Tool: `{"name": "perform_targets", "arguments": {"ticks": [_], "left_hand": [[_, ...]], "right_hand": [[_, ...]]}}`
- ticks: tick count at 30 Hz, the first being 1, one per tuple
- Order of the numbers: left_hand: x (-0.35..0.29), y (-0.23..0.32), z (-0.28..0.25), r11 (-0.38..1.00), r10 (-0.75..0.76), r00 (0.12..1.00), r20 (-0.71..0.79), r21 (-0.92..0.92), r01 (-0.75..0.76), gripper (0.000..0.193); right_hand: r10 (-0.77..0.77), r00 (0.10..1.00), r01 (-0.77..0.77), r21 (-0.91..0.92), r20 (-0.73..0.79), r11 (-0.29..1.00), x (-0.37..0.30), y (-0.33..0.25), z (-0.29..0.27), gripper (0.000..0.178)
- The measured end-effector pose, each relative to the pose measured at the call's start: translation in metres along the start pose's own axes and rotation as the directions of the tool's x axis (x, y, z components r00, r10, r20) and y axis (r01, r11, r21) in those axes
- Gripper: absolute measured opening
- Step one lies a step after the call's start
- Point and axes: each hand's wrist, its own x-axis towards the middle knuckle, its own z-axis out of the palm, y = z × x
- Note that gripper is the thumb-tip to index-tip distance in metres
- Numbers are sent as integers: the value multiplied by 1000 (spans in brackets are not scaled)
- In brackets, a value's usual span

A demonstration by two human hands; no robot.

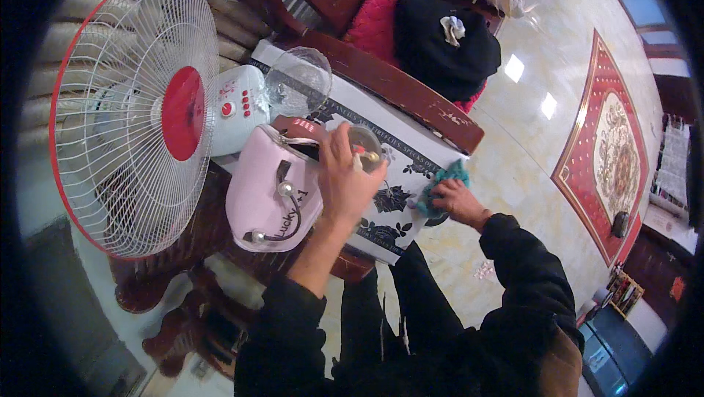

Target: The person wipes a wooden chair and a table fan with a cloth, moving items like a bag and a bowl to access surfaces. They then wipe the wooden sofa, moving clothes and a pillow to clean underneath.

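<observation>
My left hand (346, 181) is closed around a small clear round container (364, 140), with bits of red and yellow showing by the fingers. The container is above the table beside a pale pink bag (249, 184) with pearl-like beads on its curved handle. My right hand (460, 205) presses a bunched teal cloth (440, 186) down near the right end of the table. Black flowers and dark lettered bands pattern the white table cover (392, 170). Touching the bag's top, a reddish-brown object (301, 129) is partly hidden behind my left hand.
A large red-rimmed white fan (139, 118) stands at the left, close to a clear glass bowl (299, 82). Along the table's far side runs a wooden bench (411, 93) bearing black clothing (444, 49). A red patterned rug (605, 148) lies on the tiled floor at right.
</observation>
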Motion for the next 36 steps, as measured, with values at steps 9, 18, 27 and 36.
{"name": "perform_targets", "arguments": {"ticks": [9, 18, 27, 36], "left_hand": [[9, -26, 24, 993, 46, 999, -7, 112, -45, 95], [1, -51, -10, 992, 99, 962, 255, -102, -75, 94], [-7, -51, -13, 991, 134, 968, 214, -42, -128, 78], [-14, -52, 9, 999, 37, 968, 247, -42, -27, 83]], "right_hand": [[539, 710, -496, 222, -453, 840, 26, 9, -4, 53], [467, 833, -95, 754, -297, 650, 68, -78, -63, 58], [225, 836, -102, 261, -501, 960, 154, -113, -86, 56], [697, 668, -348, 719, -260, 602, 103, -115, -103, 43]]}}
